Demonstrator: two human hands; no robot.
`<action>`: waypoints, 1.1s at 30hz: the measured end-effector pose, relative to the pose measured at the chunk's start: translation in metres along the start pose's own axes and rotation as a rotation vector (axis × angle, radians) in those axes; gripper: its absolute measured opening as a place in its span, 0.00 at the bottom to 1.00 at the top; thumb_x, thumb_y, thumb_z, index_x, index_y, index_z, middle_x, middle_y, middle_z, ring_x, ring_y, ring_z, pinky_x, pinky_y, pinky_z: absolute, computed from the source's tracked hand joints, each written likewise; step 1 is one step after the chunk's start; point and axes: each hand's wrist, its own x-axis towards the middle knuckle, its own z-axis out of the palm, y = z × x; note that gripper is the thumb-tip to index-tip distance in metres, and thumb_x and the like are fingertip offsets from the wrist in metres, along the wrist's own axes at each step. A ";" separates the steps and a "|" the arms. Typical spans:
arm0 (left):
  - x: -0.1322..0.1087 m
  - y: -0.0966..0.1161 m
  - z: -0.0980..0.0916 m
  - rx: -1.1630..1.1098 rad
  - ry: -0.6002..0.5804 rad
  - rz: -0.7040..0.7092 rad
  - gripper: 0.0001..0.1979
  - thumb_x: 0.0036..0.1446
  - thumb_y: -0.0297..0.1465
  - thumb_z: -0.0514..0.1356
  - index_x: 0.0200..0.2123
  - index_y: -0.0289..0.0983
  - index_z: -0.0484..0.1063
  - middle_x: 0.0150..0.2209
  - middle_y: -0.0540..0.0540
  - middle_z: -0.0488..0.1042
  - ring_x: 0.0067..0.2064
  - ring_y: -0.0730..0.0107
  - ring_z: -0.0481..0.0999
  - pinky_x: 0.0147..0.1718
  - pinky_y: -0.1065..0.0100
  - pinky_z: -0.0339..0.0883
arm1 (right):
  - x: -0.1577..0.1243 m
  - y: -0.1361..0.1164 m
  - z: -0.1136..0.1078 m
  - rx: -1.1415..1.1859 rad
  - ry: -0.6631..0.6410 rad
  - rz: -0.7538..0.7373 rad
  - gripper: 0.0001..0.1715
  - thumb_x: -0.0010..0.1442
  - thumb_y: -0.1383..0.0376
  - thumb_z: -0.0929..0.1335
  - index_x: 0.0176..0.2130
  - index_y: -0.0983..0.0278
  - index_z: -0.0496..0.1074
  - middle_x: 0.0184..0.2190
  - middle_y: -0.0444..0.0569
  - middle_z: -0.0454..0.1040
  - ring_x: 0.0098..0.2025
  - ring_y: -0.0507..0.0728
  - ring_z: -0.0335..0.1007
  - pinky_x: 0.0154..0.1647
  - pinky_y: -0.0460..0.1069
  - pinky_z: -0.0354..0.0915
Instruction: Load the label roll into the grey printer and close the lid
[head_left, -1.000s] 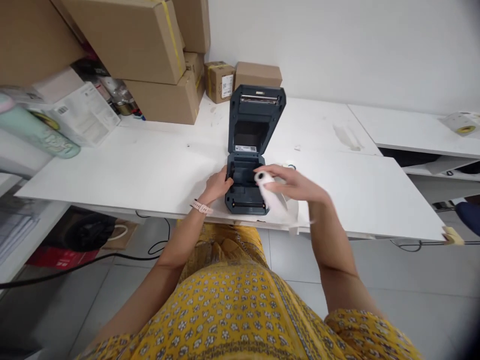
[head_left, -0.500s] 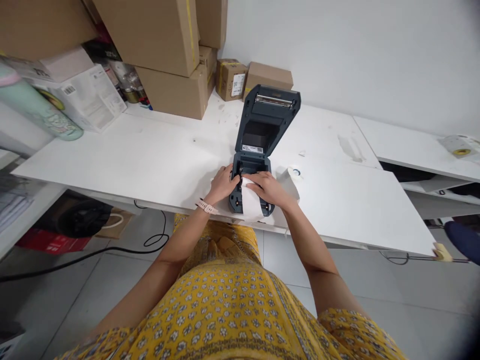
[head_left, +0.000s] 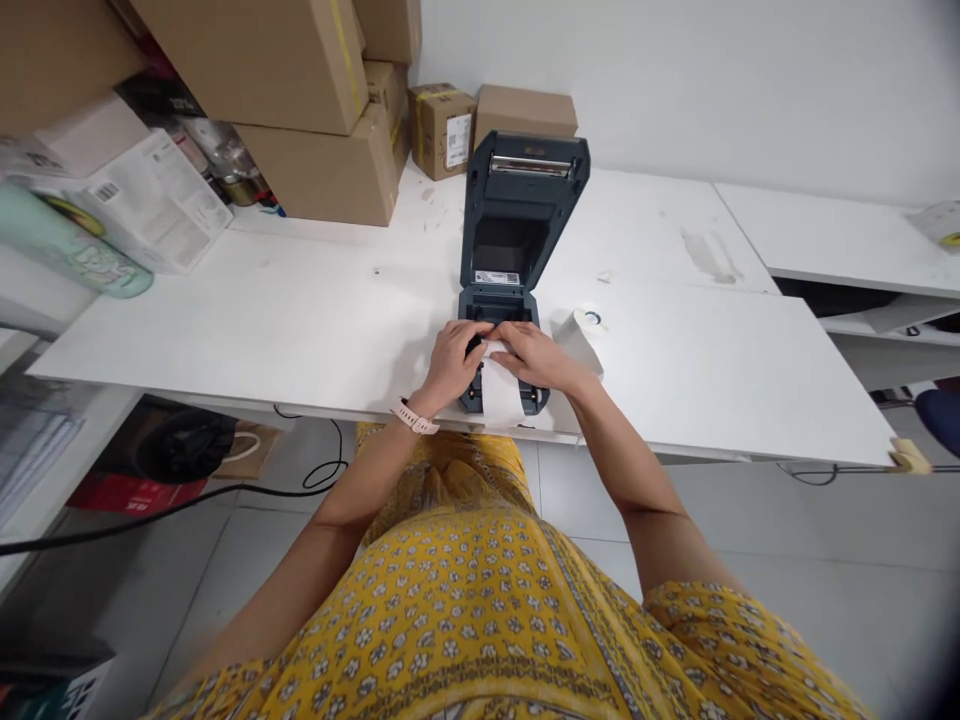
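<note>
Touching paper (head_left: 501, 392) inside printer (head_left: 517, 210): left hand (head_left: 450, 360), right hand (head_left: 536, 355); label (head_left: 496, 277) illegible.

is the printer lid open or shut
Open. The dark blue-grey plastic printer lid stands raised and tilted back, showing its inside; the left hand and right hand rest in the exposed bay on a white paper strip.

The label printer (head_left: 517, 230) is dark slate blue, with a silver bar across its lid and a small white sticker inside. The paper strip (head_left: 500, 392) is plain white, and so is the paper roll (head_left: 579, 338), whose core shows a dark teal ring. The tabletop (head_left: 300, 320) is white with faint grey smudges. The dress (head_left: 480, 620) is mustard yellow, patterned all over with small grey-white flowers. The watch strap (head_left: 411, 417) is pale pink. The cardboard boxes (head_left: 285, 60) are brown, one with yellow tape.
</note>
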 end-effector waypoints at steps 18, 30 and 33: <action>0.001 0.015 -0.002 0.169 -0.078 -0.049 0.13 0.63 0.27 0.58 0.50 0.38 0.73 0.49 0.42 0.79 0.54 0.54 0.73 0.53 0.55 0.66 | -0.020 0.007 -0.029 0.145 -0.113 0.014 0.33 0.64 0.61 0.69 0.66 0.58 0.64 0.62 0.52 0.73 0.63 0.65 0.70 0.71 0.68 0.56; -0.005 0.021 -0.004 0.222 -0.106 -0.017 0.16 0.61 0.29 0.60 0.52 0.38 0.73 0.53 0.41 0.77 0.59 0.52 0.70 0.59 0.51 0.64 | -0.029 0.014 -0.078 0.437 0.395 0.181 0.19 0.63 0.52 0.71 0.48 0.59 0.78 0.49 0.48 0.82 0.54 0.62 0.78 0.61 0.62 0.70; -0.014 0.023 -0.002 0.251 -0.087 0.075 0.21 0.60 0.31 0.62 0.57 0.39 0.71 0.64 0.40 0.70 0.68 0.49 0.62 0.68 0.44 0.52 | 0.006 0.035 -0.109 0.412 0.815 0.182 0.24 0.69 0.46 0.64 0.53 0.58 0.73 0.57 0.48 0.77 0.66 0.59 0.67 0.65 0.62 0.66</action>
